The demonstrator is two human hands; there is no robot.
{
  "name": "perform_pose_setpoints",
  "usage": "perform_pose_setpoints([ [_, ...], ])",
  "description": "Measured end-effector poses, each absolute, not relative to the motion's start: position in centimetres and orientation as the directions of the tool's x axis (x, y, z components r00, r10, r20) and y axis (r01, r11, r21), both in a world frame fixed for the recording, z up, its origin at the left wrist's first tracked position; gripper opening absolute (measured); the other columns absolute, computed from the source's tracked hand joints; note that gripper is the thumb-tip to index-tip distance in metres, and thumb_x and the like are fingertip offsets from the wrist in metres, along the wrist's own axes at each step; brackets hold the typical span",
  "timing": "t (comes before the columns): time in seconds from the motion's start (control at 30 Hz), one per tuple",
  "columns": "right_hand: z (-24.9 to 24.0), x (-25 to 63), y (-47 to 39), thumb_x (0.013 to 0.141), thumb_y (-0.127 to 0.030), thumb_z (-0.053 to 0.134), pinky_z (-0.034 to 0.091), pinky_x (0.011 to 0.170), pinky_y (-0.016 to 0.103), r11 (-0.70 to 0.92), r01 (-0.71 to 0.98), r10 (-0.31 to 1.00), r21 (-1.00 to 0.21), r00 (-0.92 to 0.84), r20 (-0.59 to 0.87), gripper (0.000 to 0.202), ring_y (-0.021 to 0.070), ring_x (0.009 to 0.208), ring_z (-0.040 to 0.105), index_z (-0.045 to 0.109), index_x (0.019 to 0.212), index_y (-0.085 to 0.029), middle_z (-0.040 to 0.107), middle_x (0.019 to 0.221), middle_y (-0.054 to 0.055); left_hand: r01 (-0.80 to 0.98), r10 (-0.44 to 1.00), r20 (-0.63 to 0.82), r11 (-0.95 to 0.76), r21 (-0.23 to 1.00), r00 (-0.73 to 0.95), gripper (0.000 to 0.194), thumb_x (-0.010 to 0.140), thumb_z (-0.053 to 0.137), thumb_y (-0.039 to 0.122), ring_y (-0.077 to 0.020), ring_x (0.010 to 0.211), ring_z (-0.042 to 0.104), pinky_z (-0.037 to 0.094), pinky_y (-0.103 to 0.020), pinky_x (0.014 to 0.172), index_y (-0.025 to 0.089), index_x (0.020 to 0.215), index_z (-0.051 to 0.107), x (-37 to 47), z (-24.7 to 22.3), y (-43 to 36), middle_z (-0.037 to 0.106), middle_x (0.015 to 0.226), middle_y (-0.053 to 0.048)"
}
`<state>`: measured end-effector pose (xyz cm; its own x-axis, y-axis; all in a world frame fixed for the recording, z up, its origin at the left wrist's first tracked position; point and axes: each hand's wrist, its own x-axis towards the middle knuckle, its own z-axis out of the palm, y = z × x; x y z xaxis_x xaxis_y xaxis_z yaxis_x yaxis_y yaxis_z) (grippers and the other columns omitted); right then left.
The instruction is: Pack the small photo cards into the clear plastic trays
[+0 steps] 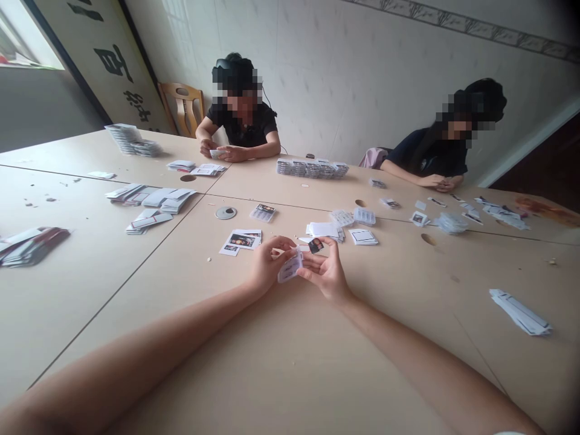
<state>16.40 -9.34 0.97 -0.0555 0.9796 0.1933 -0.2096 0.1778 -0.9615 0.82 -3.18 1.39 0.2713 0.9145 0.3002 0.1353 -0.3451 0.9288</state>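
Observation:
My left hand [267, 266] is closed on a small clear plastic case [290, 269] with compartments, tilted up over the table. The thumb of my right hand [330, 275] presses the case's right edge, so both hands grip it. A small dark printed card [316, 245] shows at my right index fingertip; whether it is pinched or fixed to the case's lid, I cannot tell. Left of my hands lie printed picture cards [241, 240]. Just beyond my fingers rest a stack of white cards [324, 230] and a black-framed card stack [363, 237].
Two people sit across the table [290, 374], one handling a card. A row of packed cases [312, 168] stands near the far edge. More clear cases [365, 215], a metal disc [225, 212], paper piles [151, 199] and a strip bundle [520, 312] lie around.

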Motion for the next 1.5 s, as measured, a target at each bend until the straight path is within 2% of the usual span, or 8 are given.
perform_pose_setpoints([
  [0.1, 1.1, 16.4, -9.4, 0.068, -0.032, 0.081, 0.050, 0.093, 0.047, 0.160, -0.202, 0.983, -0.966, -0.061, 0.176, 0.071, 0.0201, 0.091, 0.070, 0.028, 0.115, -0.030, 0.070, 0.110, 0.009, 0.155, 0.912, 0.303, -0.353, 0.923, 0.277, 0.015, 0.079, 0.064, 0.033, -0.0163, 0.077, 0.061, 0.046, -0.028, 0.069, 0.019, 0.077, 0.068, 0.8, 1.3, -3.2, 0.066, 0.086, -0.004],
  [0.27, 1.2, 16.4, -9.5, 0.068, -0.032, 0.081, 0.050, 0.092, 0.046, 0.154, -0.198, 0.984, -0.968, -0.058, 0.169, 0.071, 0.0205, 0.091, 0.070, 0.028, 0.115, -0.030, 0.070, 0.109, 0.009, 0.154, 0.903, 0.353, -0.395, 0.906, 0.244, 0.012, 0.076, 0.066, 0.030, -0.0175, 0.079, 0.060, 0.048, -0.030, 0.072, 0.019, 0.072, 0.069, 0.7, 1.5, -3.4, 0.063, 0.082, -0.005],
  [0.63, 1.7, 16.3, -10.1, 0.071, -0.027, 0.079, 0.049, 0.096, 0.046, 0.175, -0.245, 0.978, -0.954, -0.068, 0.197, 0.068, 0.0209, 0.097, 0.070, 0.029, 0.116, -0.030, 0.072, 0.103, 0.005, 0.158, 0.885, 0.324, -0.392, 0.907, 0.336, 0.012, 0.080, 0.061, 0.029, -0.0188, 0.086, 0.063, 0.046, -0.029, 0.076, 0.019, 0.079, 0.069, 0.7, 1.8, -3.5, 0.069, 0.094, -0.004],
  [0.83, 1.8, 16.1, -10.1, 0.072, -0.027, 0.078, 0.049, 0.096, 0.046, 0.181, -0.274, 0.977, -0.945, -0.065, 0.205, 0.064, 0.0211, 0.098, 0.070, 0.029, 0.114, -0.030, 0.072, 0.099, 0.003, 0.266, 0.876, 0.311, -0.420, 0.867, 0.369, 0.014, 0.083, 0.057, 0.030, -0.0169, 0.085, 0.061, 0.038, -0.028, 0.072, 0.021, 0.082, 0.068, 0.6, 2.3, -3.6, 0.071, 0.093, -0.001],
  [1.17, 1.9, 16.1, -10.2, 0.072, -0.029, 0.078, 0.052, 0.093, 0.044, 0.169, -0.273, 0.981, -0.947, -0.044, 0.188, 0.063, 0.0204, 0.092, 0.071, 0.030, 0.112, -0.029, 0.071, 0.090, 0.001, 0.221, 0.880, 0.239, -0.350, 0.910, 0.410, 0.021, 0.080, 0.056, 0.035, -0.0128, 0.064, 0.055, 0.039, -0.023, 0.056, 0.016, 0.078, 0.064, 0.9, 2.2, -3.5, 0.067, 0.080, -0.003],
  [1.5, 1.4, 16.1, -9.7, 0.072, -0.027, 0.077, 0.052, 0.093, 0.043, 0.205, -0.279, 0.974, -0.938, -0.035, 0.223, 0.062, 0.0211, 0.096, 0.070, 0.030, 0.112, -0.030, 0.071, 0.093, 0.002, 0.210, 0.886, 0.291, -0.381, 0.900, 0.361, 0.017, 0.081, 0.054, 0.032, -0.0142, 0.070, 0.057, 0.043, -0.024, 0.063, 0.018, 0.076, 0.061, 1.1, 1.9, -3.6, 0.067, 0.081, -0.003],
])
